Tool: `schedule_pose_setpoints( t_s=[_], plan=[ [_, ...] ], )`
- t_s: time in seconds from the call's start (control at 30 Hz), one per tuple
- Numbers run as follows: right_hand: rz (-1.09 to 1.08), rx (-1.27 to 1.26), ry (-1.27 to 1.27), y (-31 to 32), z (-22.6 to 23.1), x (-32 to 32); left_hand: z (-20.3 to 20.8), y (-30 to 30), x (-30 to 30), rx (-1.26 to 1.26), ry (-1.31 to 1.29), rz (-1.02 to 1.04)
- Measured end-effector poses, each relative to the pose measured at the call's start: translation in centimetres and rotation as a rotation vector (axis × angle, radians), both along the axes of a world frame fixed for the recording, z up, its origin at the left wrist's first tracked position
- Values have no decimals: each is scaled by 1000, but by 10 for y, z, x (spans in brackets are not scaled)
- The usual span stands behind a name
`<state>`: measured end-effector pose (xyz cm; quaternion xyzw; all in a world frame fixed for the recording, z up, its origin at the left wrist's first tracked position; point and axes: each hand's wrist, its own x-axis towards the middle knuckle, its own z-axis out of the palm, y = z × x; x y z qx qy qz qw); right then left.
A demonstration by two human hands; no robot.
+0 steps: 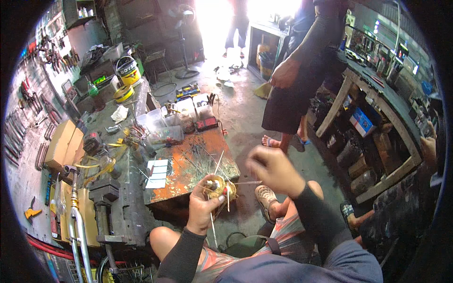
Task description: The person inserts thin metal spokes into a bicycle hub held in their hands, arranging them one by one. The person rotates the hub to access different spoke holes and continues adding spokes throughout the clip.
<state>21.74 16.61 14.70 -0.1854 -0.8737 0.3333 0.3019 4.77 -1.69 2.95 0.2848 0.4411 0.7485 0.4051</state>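
My right hand looks blurred from here; its grip I cannot tell. My left hand holds a spoked golden hub, partly hiding it.

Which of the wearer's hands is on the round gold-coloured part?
The left hand, gripping the round part; the blurred right hand is apart, farther right.

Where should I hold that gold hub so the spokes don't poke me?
Take the gold hub by its round edge, probably best from the lower left, like the left hand: that curve suits a pinch, while spokes stick out above, right and below.
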Motion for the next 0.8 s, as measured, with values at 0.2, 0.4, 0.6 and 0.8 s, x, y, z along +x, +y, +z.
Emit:
schedule_pose_setpoints(
  t_s=[0.2,0.4,0.6,0.8],
  plan=[
    [65,356,342,-77,8,42,-14,1,13,50,-90,-5],
    [-33,10,-34,-78,-53,43,-4,4,9,224,-319,5],
    [-36,36,33,-79,-96,0,-13,3,14,202,-280,26],
    [-42,46,337,-87,-115,-16,1,-6,13,200,-205,128]
  ],
)
